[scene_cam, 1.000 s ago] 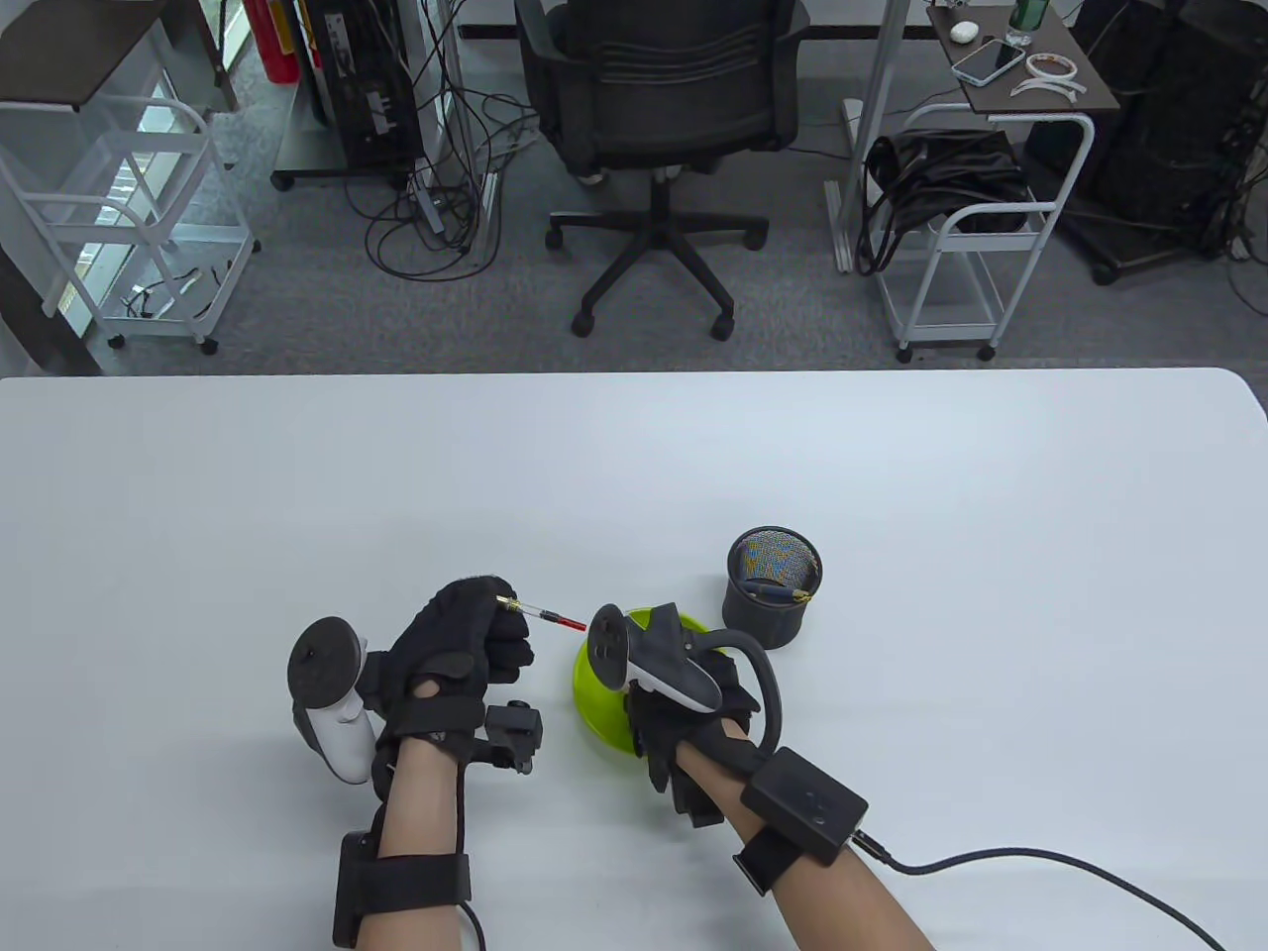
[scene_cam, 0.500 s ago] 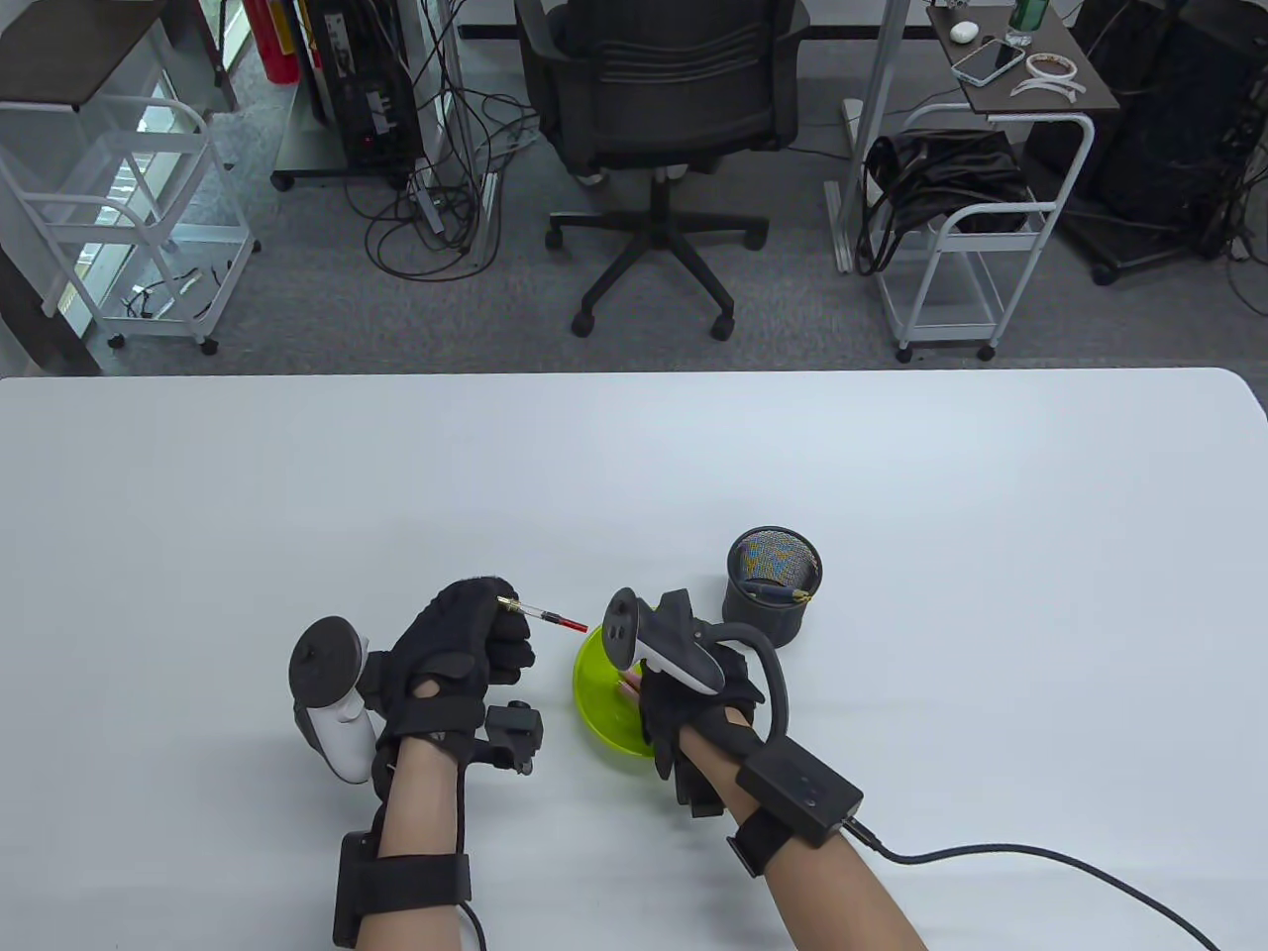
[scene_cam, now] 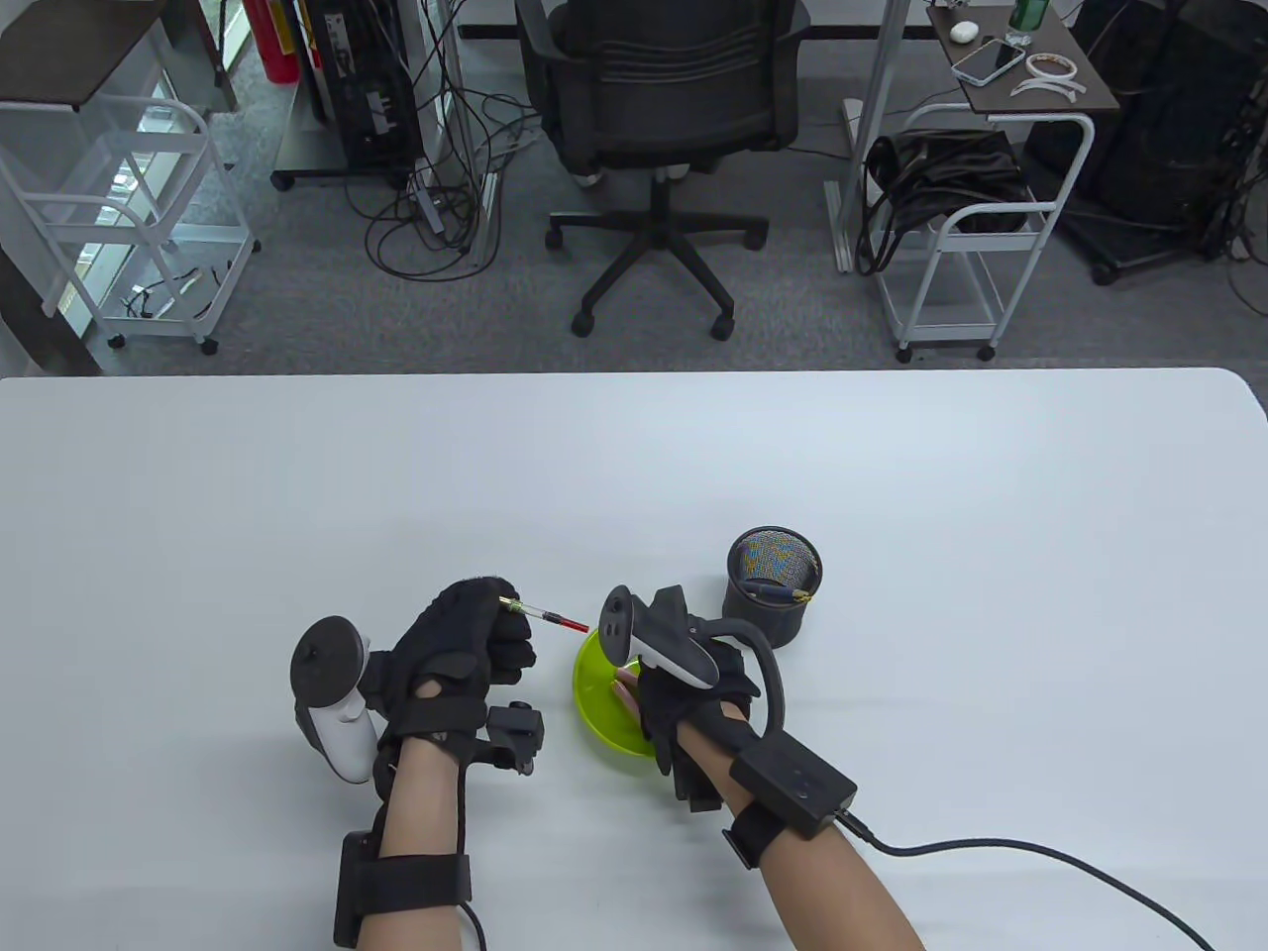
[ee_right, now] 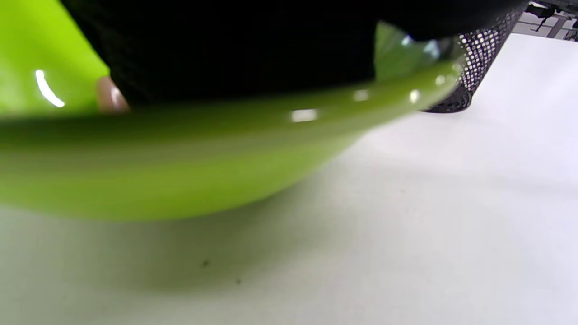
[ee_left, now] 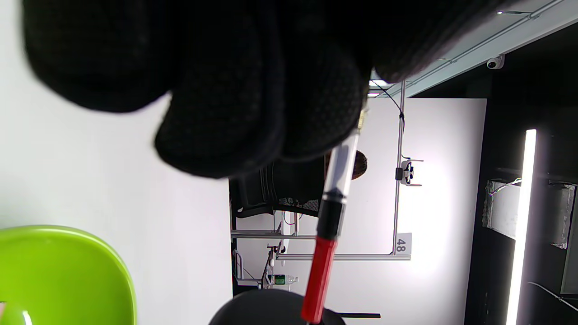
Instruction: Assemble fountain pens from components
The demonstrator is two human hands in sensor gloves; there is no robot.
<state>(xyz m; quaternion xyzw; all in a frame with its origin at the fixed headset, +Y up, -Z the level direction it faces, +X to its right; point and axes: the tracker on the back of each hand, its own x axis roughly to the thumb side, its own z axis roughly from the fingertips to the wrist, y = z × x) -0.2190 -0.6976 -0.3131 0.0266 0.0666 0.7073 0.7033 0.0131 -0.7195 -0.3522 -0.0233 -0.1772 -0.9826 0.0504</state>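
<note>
**Pen core in left hand; right hand in bowl**

The core (scene_cam: 543,616) looks light, thin and rigid, probably fragile and slippery at its clear section; best held near the gold collar. It runs gold, clear, black, then red. The left hand (scene_cam: 461,649) grips it in a closed fist above the table (scene_cam: 892,475), red end toward the bowl (scene_cam: 594,693). The right hand (scene_cam: 684,708) reaches into the bowl; its grip cannot be told.

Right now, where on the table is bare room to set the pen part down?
Bare: the wide stretch of table beyond the left hand, and the right side past the mesh cup. Crowded: between the left hand's pen part, the green bowl and the right hand.
</note>
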